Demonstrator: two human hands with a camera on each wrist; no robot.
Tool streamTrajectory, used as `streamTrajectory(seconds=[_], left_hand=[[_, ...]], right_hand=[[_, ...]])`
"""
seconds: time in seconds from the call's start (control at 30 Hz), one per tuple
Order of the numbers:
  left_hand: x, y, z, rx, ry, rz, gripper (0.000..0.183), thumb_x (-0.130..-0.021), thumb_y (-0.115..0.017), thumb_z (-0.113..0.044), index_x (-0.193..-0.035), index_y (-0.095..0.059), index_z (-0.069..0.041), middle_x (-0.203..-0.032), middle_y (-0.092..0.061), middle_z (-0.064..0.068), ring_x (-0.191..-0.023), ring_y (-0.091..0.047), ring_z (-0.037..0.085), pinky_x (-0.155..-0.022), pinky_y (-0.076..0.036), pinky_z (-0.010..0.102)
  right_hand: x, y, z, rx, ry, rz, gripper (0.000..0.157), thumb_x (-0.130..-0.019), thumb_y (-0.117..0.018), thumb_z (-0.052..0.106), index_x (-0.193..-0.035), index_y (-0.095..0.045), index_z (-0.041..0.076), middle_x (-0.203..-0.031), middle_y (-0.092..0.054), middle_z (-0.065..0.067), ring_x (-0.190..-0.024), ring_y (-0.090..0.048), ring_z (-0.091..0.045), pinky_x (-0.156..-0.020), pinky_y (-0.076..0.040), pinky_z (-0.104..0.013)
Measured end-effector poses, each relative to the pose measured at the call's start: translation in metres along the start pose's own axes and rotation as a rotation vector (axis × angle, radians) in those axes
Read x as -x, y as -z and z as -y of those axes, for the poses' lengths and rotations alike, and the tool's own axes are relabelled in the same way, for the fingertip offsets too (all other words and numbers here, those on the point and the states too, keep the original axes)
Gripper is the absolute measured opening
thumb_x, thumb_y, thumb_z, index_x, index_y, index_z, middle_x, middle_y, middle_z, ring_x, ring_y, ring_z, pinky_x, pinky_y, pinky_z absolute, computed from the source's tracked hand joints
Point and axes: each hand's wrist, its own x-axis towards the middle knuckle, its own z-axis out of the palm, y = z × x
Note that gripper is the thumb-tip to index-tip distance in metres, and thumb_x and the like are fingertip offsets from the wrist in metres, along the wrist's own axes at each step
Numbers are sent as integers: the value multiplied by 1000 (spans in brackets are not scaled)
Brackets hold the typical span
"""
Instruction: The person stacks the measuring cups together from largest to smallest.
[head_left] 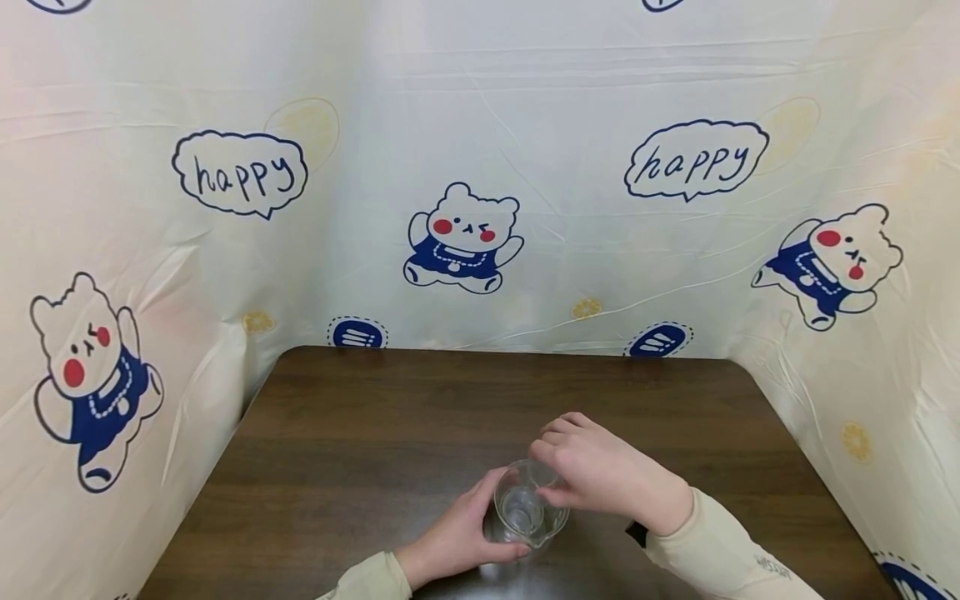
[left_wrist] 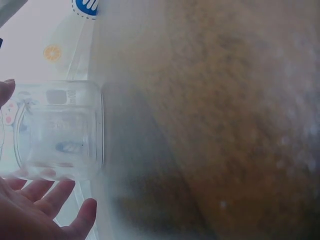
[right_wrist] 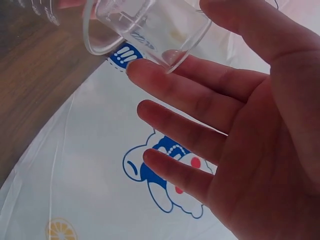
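Note:
My left hand [head_left: 468, 529] holds a large clear glass beaker [head_left: 557, 527], with the thumb on its near side and fingers on the far side. In the left wrist view the large beaker [left_wrist: 82, 92] stands upright on the table, and smaller clear glass [left_wrist: 55, 135] shows inside it. Over its mouth, my right hand [head_left: 600, 467] pinches a small clear beaker [right_wrist: 150, 25] near the rim between thumb and fingers. The small beaker's lower end overlaps the large beaker's rim [right_wrist: 95, 47] in the right wrist view. The other right fingers are stretched out.
The dark brown wooden table [head_left: 337, 433] has rounded far corners. A pale curtain [head_left: 570, 67] printed with bears, "happy" bubbles and lemon slices hangs behind it and along both sides.

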Motion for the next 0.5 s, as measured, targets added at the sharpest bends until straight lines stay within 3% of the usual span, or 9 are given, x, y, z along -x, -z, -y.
streamTrajectory(seconds=[0.23, 0.5], left_hand=[[-1, 0, 0, -8, -35, -22, 84, -74, -71, -55, -140, -32, -22, -132, -49, -2, -111, -52, 9, -91, -45, 32], [1, 0, 0, -15, -21, -17, 82, -73, -71, -56, -139, -31, -28, -133, -48, -6, -114, -51, 10, -92, -45, 32]], right_hand=[[-2, -6, 2, 1, 29, -30, 29, -76, -72, 40, -88, -59, 17, -85, -64, 9, -92, -57, -15, -87, -44, -36], [-4, -14, 5, -5, 30, 4, 30, -76, -72, 41, -87, -60, 16, -83, -62, 9, -90, -56, -14, -88, -43, -36]])
